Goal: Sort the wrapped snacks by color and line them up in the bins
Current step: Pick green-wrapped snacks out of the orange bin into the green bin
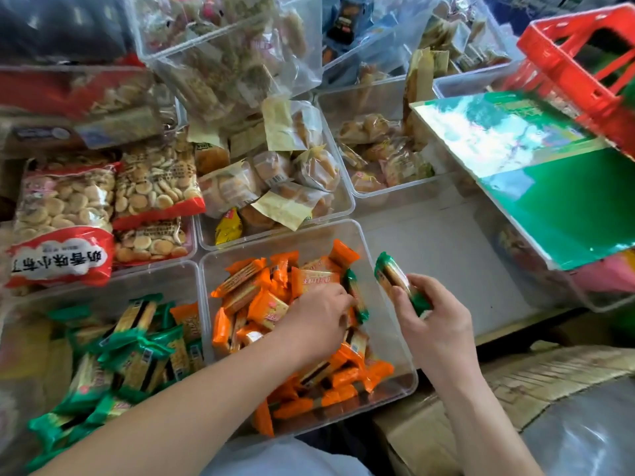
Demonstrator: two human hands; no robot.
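Observation:
A clear bin [395, 338] in front of me holds several orange-wrapped snacks [247, 290]. My left hand [319, 321] reaches into it and pinches a green-wrapped snack [355, 297] lying among the orange ones. My right hand [436, 321] hovers over the bin's right rim and grips another green-wrapped snack [391, 273], tilted up to the left. The clear bin [103, 293] to the left holds several green-wrapped snacks [137, 359] with one orange snack [187, 321] among them.
Bags of small round biscuits [65, 207] fill the bin at the left. Clear bins of wrapped buns [275, 187] stand behind. A green box [549, 187] and a red basket [591, 63] sit at the right. Cardboard [515, 383] lies at the lower right.

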